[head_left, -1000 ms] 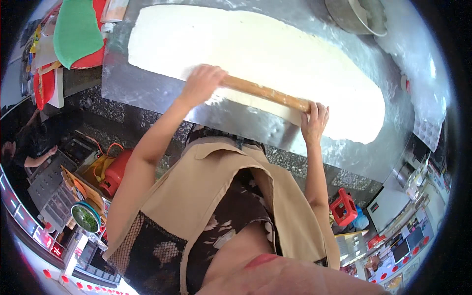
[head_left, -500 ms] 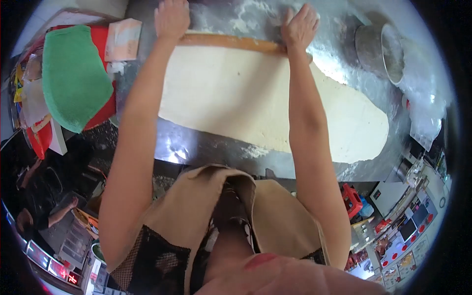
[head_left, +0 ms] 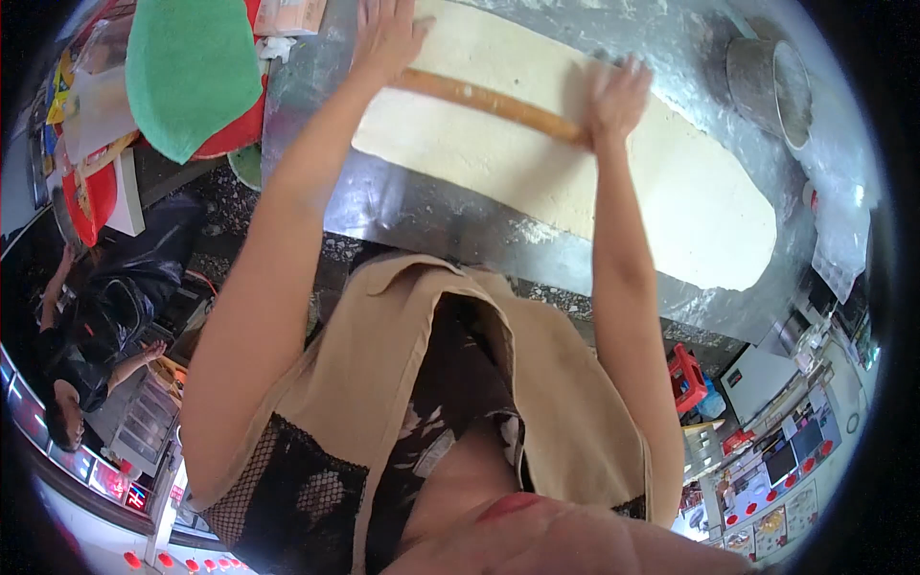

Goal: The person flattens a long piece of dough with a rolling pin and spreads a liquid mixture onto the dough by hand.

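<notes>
A wooden rolling pin [head_left: 494,103] lies across a long, flat sheet of pale dough [head_left: 695,206], with dough showing on both its far and near sides. My left hand [head_left: 388,43] rests on the pin's left end, palm down and fingers stretched out; the fingertips run off the top of the view. At the pin's right end is my right hand [head_left: 618,103], its fingers apart but somewhat blurred. Both arms reach straight forward. Under the dough is a metal worktop [head_left: 393,196] dusted with flour.
A metal pot [head_left: 767,86] stands at the far right, beside a clear plastic bag [head_left: 843,230]. Far left, a green cloth [head_left: 192,81] lies over something red, near a small box [head_left: 290,15]. At the left, another person's arm [head_left: 137,362] shows. A red stool [head_left: 685,379] is at the lower right.
My hands have drawn the rolling pin from the dough's far edge toward me, onto the sheet. The view has shifted a little, and the other person at the left has moved an arm.
</notes>
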`<state>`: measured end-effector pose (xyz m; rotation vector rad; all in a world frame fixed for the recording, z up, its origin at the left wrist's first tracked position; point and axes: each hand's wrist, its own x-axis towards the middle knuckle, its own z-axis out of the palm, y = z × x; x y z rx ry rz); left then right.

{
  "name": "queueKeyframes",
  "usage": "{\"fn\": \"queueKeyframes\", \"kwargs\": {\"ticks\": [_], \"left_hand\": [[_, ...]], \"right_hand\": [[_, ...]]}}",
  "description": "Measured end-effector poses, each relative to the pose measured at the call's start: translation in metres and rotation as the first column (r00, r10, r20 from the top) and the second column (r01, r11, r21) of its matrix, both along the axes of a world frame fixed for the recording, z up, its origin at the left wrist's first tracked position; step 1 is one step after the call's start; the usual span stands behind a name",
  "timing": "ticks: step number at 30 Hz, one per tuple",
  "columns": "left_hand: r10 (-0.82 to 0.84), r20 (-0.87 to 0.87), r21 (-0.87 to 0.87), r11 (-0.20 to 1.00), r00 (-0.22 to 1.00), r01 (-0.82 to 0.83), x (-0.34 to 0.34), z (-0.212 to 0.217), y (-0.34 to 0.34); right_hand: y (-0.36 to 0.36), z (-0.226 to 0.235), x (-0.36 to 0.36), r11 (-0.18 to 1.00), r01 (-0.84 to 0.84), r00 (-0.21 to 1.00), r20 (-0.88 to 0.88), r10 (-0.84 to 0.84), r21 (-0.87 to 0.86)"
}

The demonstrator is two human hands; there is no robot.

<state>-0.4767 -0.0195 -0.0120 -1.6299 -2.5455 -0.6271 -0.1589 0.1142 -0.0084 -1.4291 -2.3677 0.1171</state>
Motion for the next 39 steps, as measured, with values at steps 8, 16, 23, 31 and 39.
{"fn": "queueKeyframes", "kwargs": {"ticks": [8,16,23,31,39], "left_hand": [[-0.158,0.044,-0.218,0.962,0.986,0.164,0.062,0.023,-0.131],[-0.215,0.008,-0.349,0.915,0.977,0.204,0.087,0.024,-0.238],[-0.49,0.145,-0.068,0.862,0.86,0.503,0.165,0.062,-0.076],[-0.543,0.058,-0.21,0.814,0.838,0.542,0.317,0.03,0.101],[-0.21,0.078,-0.295,0.929,0.975,0.224,0.405,0.019,0.025]], "right_hand": [[-0.12,0.001,0.048,0.991,0.023,0.984,0.18,0.001,-0.132],[-0.22,0.024,0.099,0.964,-0.074,0.997,0.014,0.081,-0.256],[-0.087,0.051,0.239,0.992,-0.053,0.971,0.227,0.079,-0.116],[0.062,0.06,0.334,0.998,-0.061,0.998,0.025,0.061,-0.004],[0.0,-0.001,0.367,0.971,0.107,0.993,0.078,-0.092,-0.213]]}}
